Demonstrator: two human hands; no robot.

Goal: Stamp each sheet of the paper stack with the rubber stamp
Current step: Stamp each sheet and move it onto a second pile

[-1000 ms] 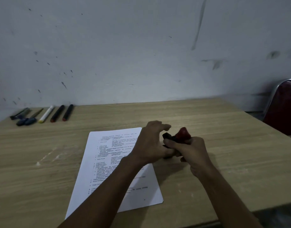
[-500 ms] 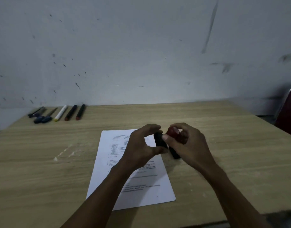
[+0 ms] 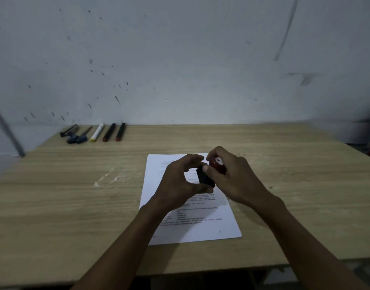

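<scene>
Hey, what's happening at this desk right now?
A person is holding a rubber stamp in both hands, raised above a printed paper stack on a wooden desk. The right hand grips the stamp's red top, while the left hand pinches its black lower part. The stamp is tilted, not yet pressed down, and no stamp mark shows on the visible part of the top sheet. A row of pens and markers lies at the desk's far left.

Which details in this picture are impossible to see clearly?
Head view only:
- Rubber stamp face: hidden by left hand and right hand.
- Paper stack text: too small, blurred; sheet count unclear.
- Markers: labels too small.
- Right edge: blurred, cut off.
</scene>
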